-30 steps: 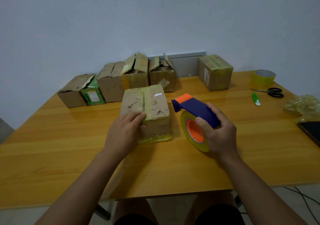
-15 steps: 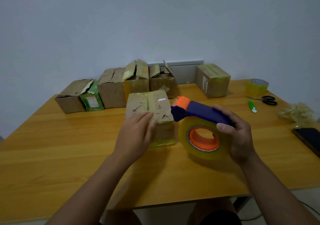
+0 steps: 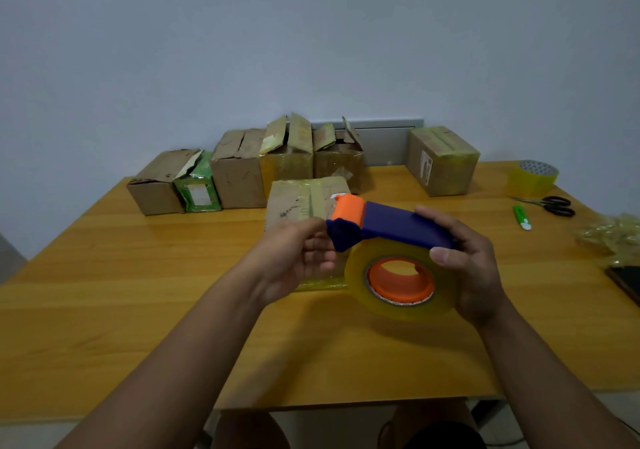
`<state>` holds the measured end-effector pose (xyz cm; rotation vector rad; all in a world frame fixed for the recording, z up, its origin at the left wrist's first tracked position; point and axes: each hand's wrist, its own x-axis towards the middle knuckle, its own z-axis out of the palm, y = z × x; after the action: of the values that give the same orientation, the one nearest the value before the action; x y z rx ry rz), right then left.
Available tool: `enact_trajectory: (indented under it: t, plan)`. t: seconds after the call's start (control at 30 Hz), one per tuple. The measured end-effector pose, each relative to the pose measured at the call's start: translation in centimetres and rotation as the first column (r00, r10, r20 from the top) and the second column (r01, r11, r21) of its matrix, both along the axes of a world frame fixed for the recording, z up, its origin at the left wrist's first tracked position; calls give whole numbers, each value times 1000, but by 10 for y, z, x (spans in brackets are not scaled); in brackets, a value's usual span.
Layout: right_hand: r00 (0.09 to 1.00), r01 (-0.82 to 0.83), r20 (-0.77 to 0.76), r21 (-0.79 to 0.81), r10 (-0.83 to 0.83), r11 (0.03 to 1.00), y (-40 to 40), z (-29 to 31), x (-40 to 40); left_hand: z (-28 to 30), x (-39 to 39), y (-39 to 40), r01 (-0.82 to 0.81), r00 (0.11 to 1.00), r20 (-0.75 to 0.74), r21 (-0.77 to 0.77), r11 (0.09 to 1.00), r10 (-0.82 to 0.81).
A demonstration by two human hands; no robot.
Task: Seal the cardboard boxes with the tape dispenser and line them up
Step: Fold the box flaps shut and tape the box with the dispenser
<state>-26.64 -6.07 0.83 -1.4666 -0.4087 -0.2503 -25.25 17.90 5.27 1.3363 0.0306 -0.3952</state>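
Note:
My right hand (image 3: 474, 268) grips the navy handle of the tape dispenser (image 3: 398, 223), held above the wooden table (image 3: 138, 293); its orange head points left and a clear yellowish tape roll (image 3: 356, 275) hangs below. My left hand (image 3: 294, 258) hovers at the dispenser's front end with fingers loosely curled, holding nothing I can see. Behind both hands sits a taped cardboard box (image 3: 298, 199), partly hidden. A sealed box (image 3: 440, 161) stands at the back right.
Along the back left runs a row of several boxes (image 3: 235, 178), some with raised flaps (image 3: 287, 137), one green (image 3: 197, 189). At the right lie a spare tape roll (image 3: 531, 180), scissors (image 3: 557, 204), a green cutter (image 3: 521, 216), crumpled plastic (image 3: 613, 234) and a phone (image 3: 627, 279).
My left hand has lifted off the box top and moved right to the dispenser's head. My right hand has raised the dispenser and turned it level.

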Motion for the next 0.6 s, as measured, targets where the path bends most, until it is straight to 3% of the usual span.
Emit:
enact_trajectory:
  t: [0.27, 0.4, 0.6]
  plan:
    - [999, -32, 12, -186, 35, 982, -2, 9, 8, 18, 8, 21, -112, 984, 166, 299, 948, 64]
    - [999, -37, 24, -222, 43, 974, -14, 20, 13, 27, 15, 43, -246, 955, 251, 366, 897, 159]
    - [993, -120, -38, -441, 115, 889, -27, 33, 27, 13, 18, 44, -363, 916, 340, 475, 802, 213]
